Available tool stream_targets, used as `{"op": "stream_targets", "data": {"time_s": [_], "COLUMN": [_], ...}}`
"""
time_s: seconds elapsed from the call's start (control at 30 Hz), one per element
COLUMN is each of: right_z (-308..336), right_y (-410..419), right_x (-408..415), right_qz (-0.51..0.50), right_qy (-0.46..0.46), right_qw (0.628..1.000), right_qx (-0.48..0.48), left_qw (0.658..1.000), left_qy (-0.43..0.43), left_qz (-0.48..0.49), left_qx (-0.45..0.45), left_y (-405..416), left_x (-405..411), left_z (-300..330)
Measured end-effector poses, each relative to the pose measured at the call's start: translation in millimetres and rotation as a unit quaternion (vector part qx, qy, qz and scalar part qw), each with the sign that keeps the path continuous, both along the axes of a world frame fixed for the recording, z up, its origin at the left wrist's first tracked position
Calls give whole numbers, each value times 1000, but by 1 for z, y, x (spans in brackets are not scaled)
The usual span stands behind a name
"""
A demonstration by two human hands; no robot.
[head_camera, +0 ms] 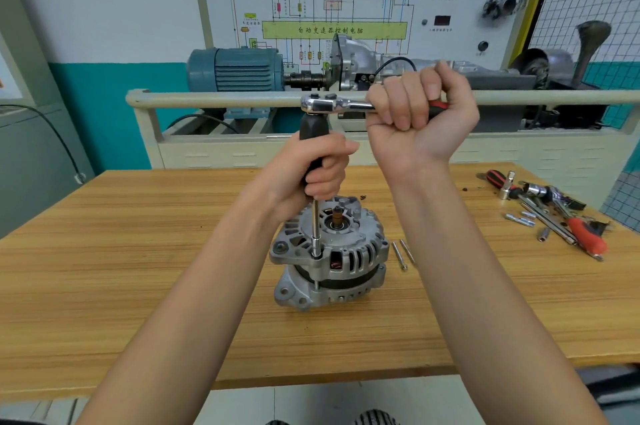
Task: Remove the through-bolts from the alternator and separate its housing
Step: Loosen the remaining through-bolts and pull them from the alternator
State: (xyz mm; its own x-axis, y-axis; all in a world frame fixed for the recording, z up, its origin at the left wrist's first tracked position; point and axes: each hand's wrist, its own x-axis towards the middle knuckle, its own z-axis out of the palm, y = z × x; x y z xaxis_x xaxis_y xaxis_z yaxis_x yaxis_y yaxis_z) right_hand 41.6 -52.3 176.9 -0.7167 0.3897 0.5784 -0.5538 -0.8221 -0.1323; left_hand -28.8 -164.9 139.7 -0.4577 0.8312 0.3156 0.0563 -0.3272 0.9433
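Fingers of both my hands are clamped on the tools above the alternator [329,253].

My left hand [311,171] grips the black extension handle [311,133], its socket [316,246] seated on a through-bolt; my right hand [420,113] grips the ratchet [332,104]. Two removed bolts [403,253] lie on the wooden table [138,251] just beside the housing.

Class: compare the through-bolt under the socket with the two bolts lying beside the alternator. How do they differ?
The bolt under the chrome socket stands upright in the grey alternator housing; the two loose silver bolts lie flat on the wooden table. It is mostly hidden; they show fully. All are slim metal.
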Motion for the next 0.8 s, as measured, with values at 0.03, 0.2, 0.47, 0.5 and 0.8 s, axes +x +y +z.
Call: {"op": "stream_targets", "data": {"time_s": [0.03,0.2,0.47,0.5,0.8], "right_z": [0,-5,-7,-4,2], "right_y": [0,-19,-31,-25,-4], "right_x": [-1,2,6,6,-4], "right_qz": [-6,-125,-200,-162,-5], "right_qy": [0,55,86,65,-16], "right_qw": [1000,988,968,978,1000], "right_qx": [-5,78,128,116,16], "left_qw": [1000,978,961,974,1000], "left_qy": [-8,-21,2,10,-7], "left_qz": [18,205,276,226,27], "left_qx": [-5,22,27,22,-6], "left_y": [2,13,15,12,-1], "left_x": [1,8,11,8,-1], "left_z": [0,-5,-7,-6,1]}}
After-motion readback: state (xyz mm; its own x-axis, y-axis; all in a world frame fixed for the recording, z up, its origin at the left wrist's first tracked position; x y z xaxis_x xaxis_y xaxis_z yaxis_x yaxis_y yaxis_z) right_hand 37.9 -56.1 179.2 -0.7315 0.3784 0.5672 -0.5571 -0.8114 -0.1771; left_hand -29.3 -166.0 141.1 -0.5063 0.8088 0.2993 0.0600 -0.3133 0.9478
